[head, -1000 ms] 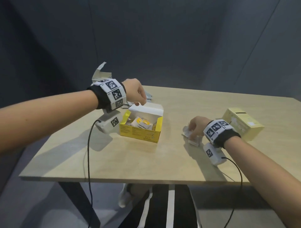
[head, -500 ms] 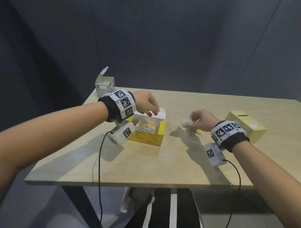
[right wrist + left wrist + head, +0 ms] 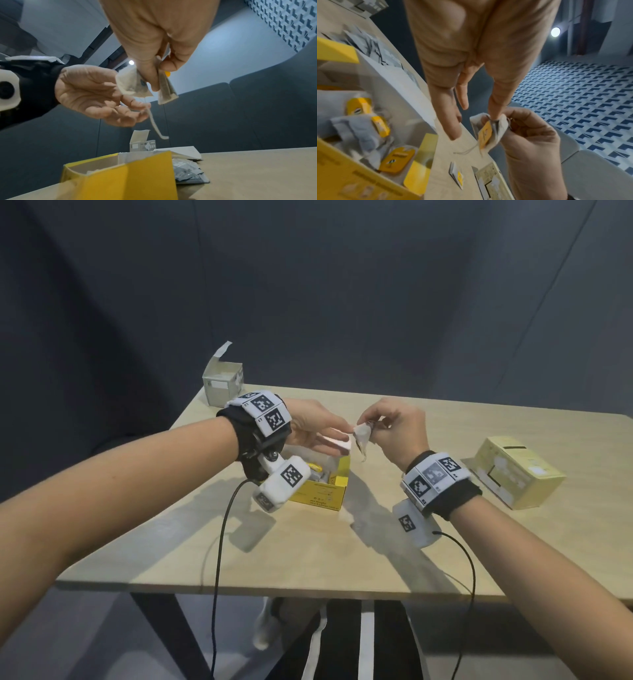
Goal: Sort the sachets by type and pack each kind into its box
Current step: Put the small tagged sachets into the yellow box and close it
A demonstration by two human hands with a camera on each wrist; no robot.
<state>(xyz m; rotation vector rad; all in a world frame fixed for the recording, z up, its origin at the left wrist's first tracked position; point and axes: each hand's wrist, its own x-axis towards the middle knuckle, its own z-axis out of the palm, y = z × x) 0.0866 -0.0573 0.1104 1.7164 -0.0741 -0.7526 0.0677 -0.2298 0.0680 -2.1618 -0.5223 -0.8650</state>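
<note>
Above the right end of the open yellow box (image 3: 337,487), my right hand (image 3: 375,426) pinches a small bunch of white tea bags (image 3: 362,434). One of them carries a yellow tag (image 3: 485,133), and a string dangles below. My left hand (image 3: 330,436) is spread palm up just left of the bunch, its thumb tip touching the bags. Several tea bags with yellow tags (image 3: 397,159) lie inside the yellow box. One more tagged tea bag (image 3: 457,175) lies on the table by the box.
A pile of grey sachets (image 3: 187,171) lies behind the yellow box. A small grey-white box (image 3: 222,381) with its flap up stands at the table's back left corner. A closed pale yellow box (image 3: 513,477) lies at the right. Wrist cables trail over the front edge.
My right hand has lifted the tea bags off the table and carried them up and left over the yellow box. My left hand has swung right from the box to meet them.
</note>
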